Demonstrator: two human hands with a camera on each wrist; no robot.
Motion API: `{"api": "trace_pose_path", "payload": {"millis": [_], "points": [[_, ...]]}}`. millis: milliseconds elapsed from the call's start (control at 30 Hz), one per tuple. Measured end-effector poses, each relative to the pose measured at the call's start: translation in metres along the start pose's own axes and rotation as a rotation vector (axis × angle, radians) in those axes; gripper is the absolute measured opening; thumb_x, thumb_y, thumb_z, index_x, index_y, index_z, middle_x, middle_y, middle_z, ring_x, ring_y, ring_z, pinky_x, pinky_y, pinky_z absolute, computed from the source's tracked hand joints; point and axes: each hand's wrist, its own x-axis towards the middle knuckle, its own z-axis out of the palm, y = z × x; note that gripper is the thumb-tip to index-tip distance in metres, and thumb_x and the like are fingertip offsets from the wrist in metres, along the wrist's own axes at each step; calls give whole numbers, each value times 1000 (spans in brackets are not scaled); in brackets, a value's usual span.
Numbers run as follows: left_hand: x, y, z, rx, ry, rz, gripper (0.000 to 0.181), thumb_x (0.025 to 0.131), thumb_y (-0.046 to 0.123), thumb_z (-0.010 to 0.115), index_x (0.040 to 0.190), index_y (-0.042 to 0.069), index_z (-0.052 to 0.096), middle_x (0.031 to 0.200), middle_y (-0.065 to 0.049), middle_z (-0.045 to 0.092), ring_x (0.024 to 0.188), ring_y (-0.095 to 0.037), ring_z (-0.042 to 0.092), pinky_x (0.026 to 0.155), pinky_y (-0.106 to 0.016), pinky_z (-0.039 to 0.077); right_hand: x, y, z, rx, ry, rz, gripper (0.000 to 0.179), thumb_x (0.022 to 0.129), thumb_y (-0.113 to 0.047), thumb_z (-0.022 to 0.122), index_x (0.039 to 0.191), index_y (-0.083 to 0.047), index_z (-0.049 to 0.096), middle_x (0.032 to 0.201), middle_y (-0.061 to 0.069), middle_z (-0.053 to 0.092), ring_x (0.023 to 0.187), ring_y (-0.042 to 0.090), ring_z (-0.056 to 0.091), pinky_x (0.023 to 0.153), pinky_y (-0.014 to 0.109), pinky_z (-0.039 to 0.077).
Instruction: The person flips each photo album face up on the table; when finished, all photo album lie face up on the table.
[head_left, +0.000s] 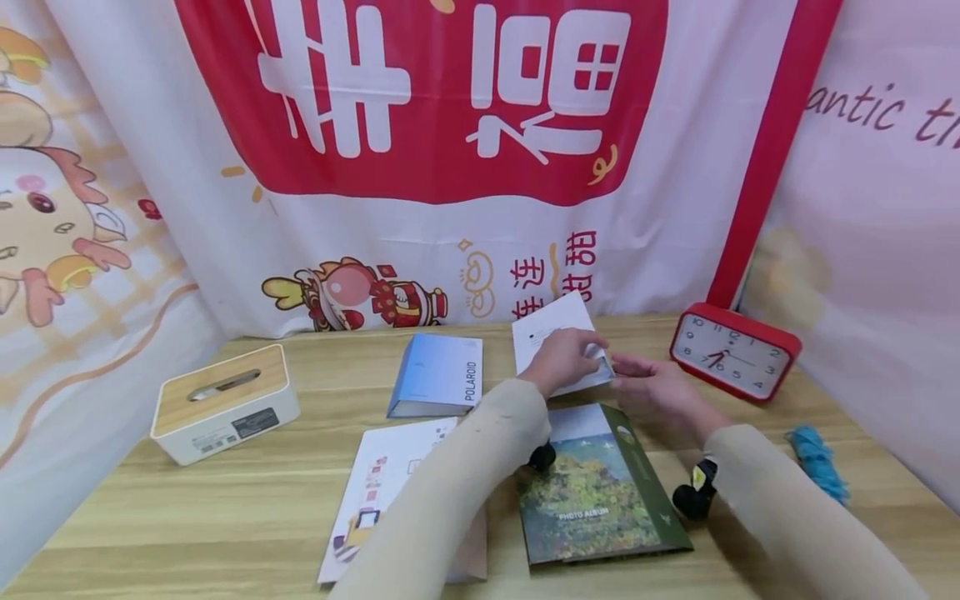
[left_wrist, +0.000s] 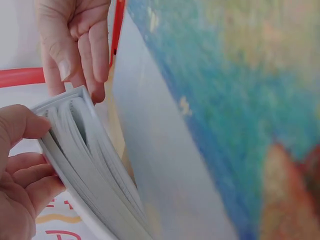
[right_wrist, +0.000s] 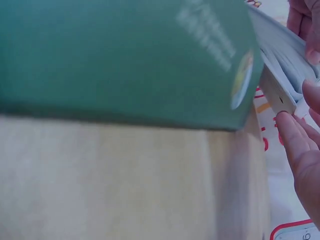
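A white album (head_left: 555, 325) with thick pale pages stands tilted at the back of the table. My left hand (head_left: 564, 357) grips its edge; in the left wrist view the thumb lies on the rim and the fingers are curled beneath the cover. My right hand (head_left: 660, 390) is at the album's near right corner, its fingers (right_wrist: 290, 130) fairly straight and right at that corner in the right wrist view. Below both hands lies a green photo album (head_left: 600, 492) with a painted landscape cover, which fills much of both wrist views.
A blue Polaroid album (head_left: 438, 375) and a white illustrated album (head_left: 375, 492) lie to the left. Farther left sits a tissue box (head_left: 225, 408) with a wooden top. On the right are a red clock (head_left: 735, 350) and a blue yarn bundle (head_left: 817, 462). Printed curtains (head_left: 420, 225) hang behind.
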Motion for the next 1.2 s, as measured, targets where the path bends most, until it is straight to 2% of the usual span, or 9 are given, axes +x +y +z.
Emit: {"api": "trace_pose_path", "payload": {"millis": [200, 333, 533, 700, 833, 1000, 1200], "points": [[-5, 3, -5, -148, 91, -12, 33, 82, 13, 67, 114, 23, 65, 84, 6, 62, 76, -9, 51, 69, -20, 42, -2, -12, 2, 72, 34, -48, 55, 89, -13, 60, 141, -13, 39, 146, 11, 36, 133, 28, 36, 107, 44, 33], [-10, 3, -7, -243, 161, -44, 32, 83, 13, 67, 114, 22, 65, 77, 3, 58, 71, -9, 49, 63, -19, 40, -5, -21, 9, 81, 79, -56, 54, 90, -17, 59, 141, -16, 40, 147, 9, 36, 133, 26, 36, 108, 44, 32], [-19, -3, -11, -411, 232, -82, 27, 83, 12, 68, 109, 21, 67, 101, 5, 66, 85, -7, 56, 74, -18, 47, -6, -34, 22, 111, 166, -89, 51, 91, -18, 58, 139, -15, 41, 145, 8, 40, 129, 22, 41, 107, 40, 34], [-25, -8, -17, -588, 263, -132, 28, 82, 10, 68, 104, 25, 66, 114, 7, 64, 104, -8, 58, 88, -26, 50, -4, -42, 32, 84, 244, -149, 48, 91, -18, 59, 137, -11, 45, 141, 10, 45, 121, 19, 47, 104, 38, 39], [-29, -12, -19, -692, 300, -167, 30, 80, 8, 69, 102, 27, 66, 114, 8, 64, 106, -9, 58, 90, -28, 49, -4, -47, 41, 82, 281, -179, 46, 91, -17, 59, 135, -10, 47, 139, 11, 47, 119, 19, 49, 103, 38, 40], [-36, -16, -18, -822, 355, -184, 31, 78, 2, 68, 102, 21, 67, 114, 5, 65, 106, -10, 59, 91, -26, 48, -6, -53, 51, 81, 311, -181, 44, 91, -18, 59, 133, -12, 49, 138, 9, 48, 121, 19, 49, 101, 35, 42], [-40, -20, -16, -1006, 391, -233, 31, 78, -2, 66, 104, 15, 66, 108, -1, 67, 102, -13, 61, 86, -27, 52, -3, -57, 62, 94, 346, -199, 42, 90, -16, 59, 132, -12, 51, 136, 9, 50, 121, 20, 50, 100, 33, 43]]}}
